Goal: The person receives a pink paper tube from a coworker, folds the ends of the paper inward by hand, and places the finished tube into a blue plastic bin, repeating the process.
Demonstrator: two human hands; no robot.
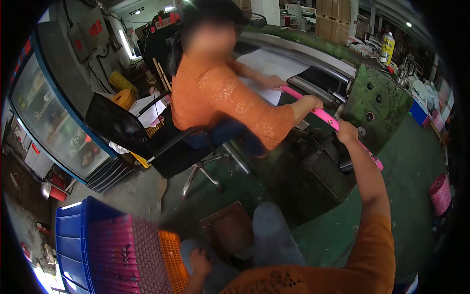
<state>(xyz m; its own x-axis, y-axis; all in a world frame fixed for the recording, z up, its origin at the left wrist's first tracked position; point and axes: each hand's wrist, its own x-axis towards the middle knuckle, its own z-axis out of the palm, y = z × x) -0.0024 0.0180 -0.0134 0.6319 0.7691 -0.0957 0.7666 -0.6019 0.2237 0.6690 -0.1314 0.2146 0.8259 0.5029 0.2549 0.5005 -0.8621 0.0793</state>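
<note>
My right hand (347, 132) is stretched forward and closed around a long pink tube (325, 116) with small printed patterns. The tube slants from upper left to lower right, its lower end past my hand. A co-worker in orange, seated in a black office chair, has both hands on the tube's upper part. My left hand (200, 262) rests on my left thigh, fingers apart, holding nothing. Beside it, many similar pink tubes (110, 255) lie stacked with round ends facing me, between a blue crate (71, 245) and an orange basket (172, 259).
A green machine (379, 98) with metal rollers and a white sheet (267, 66) stands ahead. The black chair (122, 127) is at left front, near a glass-door fridge (58, 108). A brown box-like object (229, 228) sits by my legs. A pink roll (440, 193) stands far right.
</note>
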